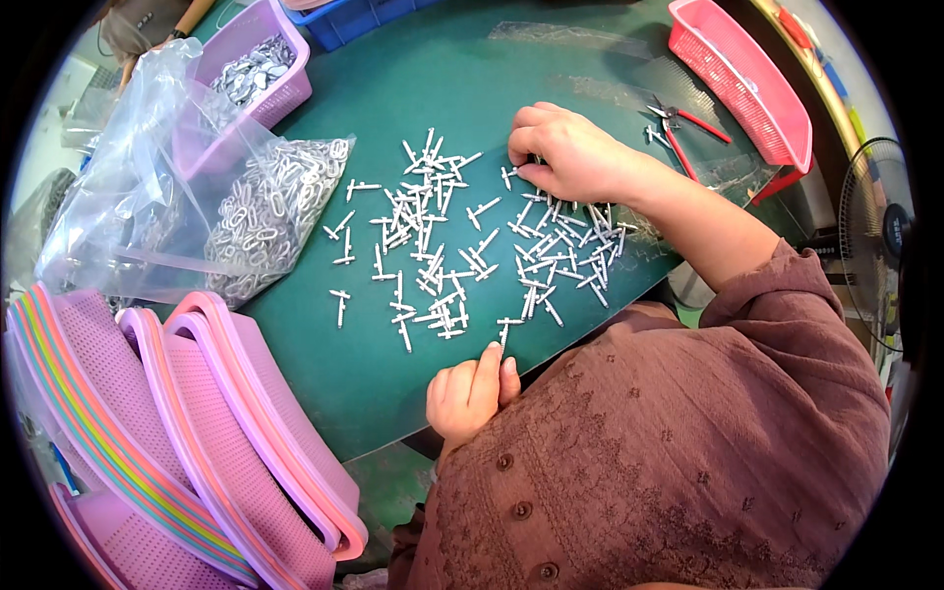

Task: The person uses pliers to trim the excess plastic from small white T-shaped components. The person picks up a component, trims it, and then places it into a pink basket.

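Small silvery T-shaped metal pieces [423, 211] lie scattered over the green tabletop, with a denser group [565, 251] on the right. My left hand [465, 395], at the table's near edge, is closed with a T-shaped piece [506, 326] standing out from between thumb and forefinger. Farther off, my right hand [565, 149] reaches over the right group. Its fingers are curled in a pinch, and another T-shaped piece [508, 178] shows at the fingertips. The palm side of this hand is hidden.
A clear plastic bag [138, 197] of grey metal links lies at left, before a purple basket [300, 74] of metal parts. Stacked purple baskets [256, 393] stand near left. Red-handled pliers [678, 128] and a pink basket [757, 98] are at right, a fan [880, 236] beyond.
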`<move>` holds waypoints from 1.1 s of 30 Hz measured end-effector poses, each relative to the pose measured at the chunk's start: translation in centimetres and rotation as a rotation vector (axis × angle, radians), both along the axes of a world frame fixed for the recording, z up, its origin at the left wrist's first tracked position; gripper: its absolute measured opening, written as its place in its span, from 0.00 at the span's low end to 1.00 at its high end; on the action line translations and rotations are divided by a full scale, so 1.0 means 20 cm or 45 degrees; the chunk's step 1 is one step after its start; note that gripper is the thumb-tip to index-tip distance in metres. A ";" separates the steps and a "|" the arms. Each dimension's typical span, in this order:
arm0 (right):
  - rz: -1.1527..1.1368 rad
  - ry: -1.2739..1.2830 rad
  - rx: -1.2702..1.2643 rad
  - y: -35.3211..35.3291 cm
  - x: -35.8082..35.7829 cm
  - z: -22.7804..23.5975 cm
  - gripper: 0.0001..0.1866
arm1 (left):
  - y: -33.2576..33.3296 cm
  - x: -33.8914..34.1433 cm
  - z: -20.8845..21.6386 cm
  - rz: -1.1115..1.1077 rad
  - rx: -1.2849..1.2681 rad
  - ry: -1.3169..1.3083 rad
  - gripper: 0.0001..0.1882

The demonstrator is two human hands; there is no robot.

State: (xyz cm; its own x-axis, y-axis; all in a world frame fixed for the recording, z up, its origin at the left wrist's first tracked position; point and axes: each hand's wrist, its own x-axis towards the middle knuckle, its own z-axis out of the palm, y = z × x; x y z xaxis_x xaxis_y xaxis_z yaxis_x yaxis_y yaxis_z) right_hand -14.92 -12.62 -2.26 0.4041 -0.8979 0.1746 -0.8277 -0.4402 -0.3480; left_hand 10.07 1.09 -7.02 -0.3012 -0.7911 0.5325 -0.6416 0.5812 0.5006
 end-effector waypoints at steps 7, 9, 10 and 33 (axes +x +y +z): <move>0.017 -0.049 -0.041 0.01 -0.01 -0.01 0.04 | 0.00 0.00 0.00 -0.005 0.002 -0.005 0.09; 0.005 -0.043 -0.041 0.01 0.00 -0.02 0.04 | 0.00 0.00 0.00 -0.006 -0.008 0.011 0.09; 0.006 -0.052 -0.060 0.02 0.01 -0.02 0.04 | 0.00 0.00 0.00 -0.006 -0.013 0.018 0.09; 0.327 -0.076 -0.165 0.06 0.05 -0.01 0.02 | 0.00 0.01 -0.02 0.045 -0.051 -0.045 0.09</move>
State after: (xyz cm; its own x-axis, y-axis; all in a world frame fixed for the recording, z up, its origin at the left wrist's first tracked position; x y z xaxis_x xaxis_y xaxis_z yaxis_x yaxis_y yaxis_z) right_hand -13.82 -11.42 -2.52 0.6007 -0.7363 0.3114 -0.6635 -0.6765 -0.3196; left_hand 10.20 1.04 -7.50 -0.2927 -0.7797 0.5536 -0.6787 0.5772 0.4540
